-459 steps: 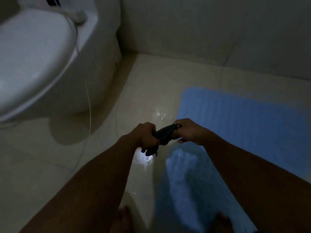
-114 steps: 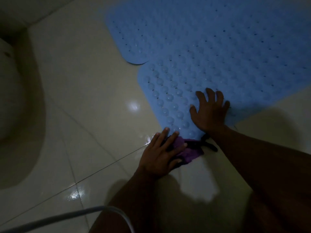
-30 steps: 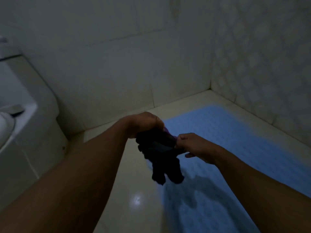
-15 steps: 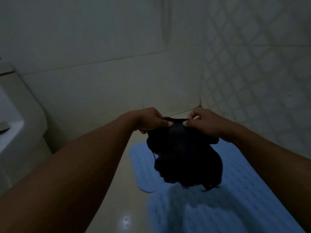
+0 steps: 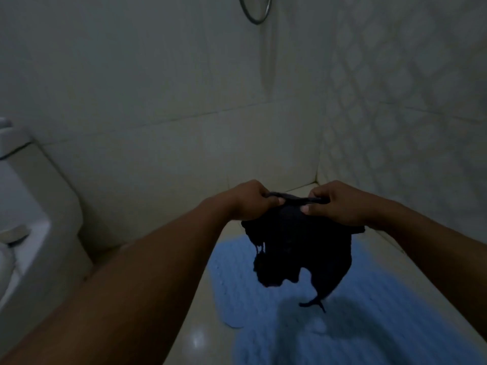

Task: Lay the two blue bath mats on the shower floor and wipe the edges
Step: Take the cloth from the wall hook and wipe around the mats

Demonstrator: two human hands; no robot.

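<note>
Hands [image 5: 250, 200] [image 5: 336, 202] pinch dark cloth [image 5: 300, 248] above blue mats' [image 5: 369, 325] edge.

Both forearms are stretched forward. The left grip [image 5: 250, 204] and right grip [image 5: 334, 205] are held close together, each curled and pinched on a dark cloth [image 5: 303, 246].

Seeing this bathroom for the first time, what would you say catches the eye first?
The dark cloth hanging mid-frame stands out first, pinched along its top edge by the left hand and the right hand. Beneath it the blue bath mats lie on the pale floor at lower right, and a white toilet sits at the left edge.
</note>
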